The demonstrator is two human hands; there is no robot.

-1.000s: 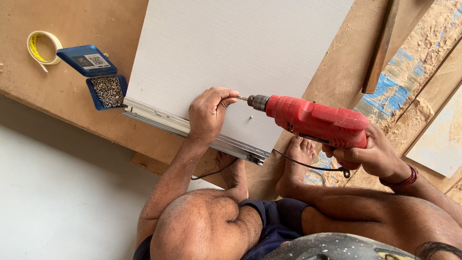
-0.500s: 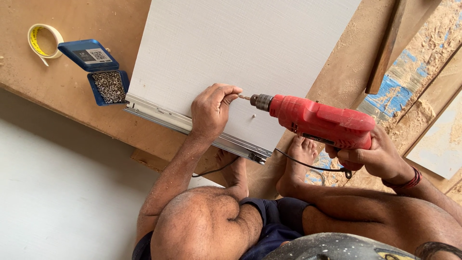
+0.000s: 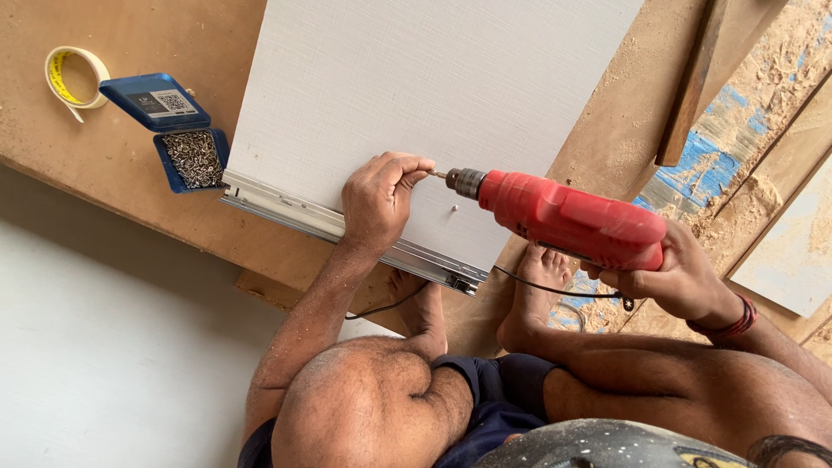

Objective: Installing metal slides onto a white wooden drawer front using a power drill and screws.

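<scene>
Head view: left hand (image 3: 378,204) pinching screw (image 3: 431,173) at bit of red drill (image 3: 568,218), gripped by right hand (image 3: 680,282); slipping bit likely to nick fingertips (image 3: 416,166) or scar white panel (image 3: 433,95).

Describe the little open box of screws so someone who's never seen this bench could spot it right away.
Start at the big white panel lying on the brown board. Just off its left edge, by the end of the metal drawer rail, sits the blue screw box, full of small silvery screws. Its flipped-open blue lid separates it from the roll of yellow tape further left.
</scene>
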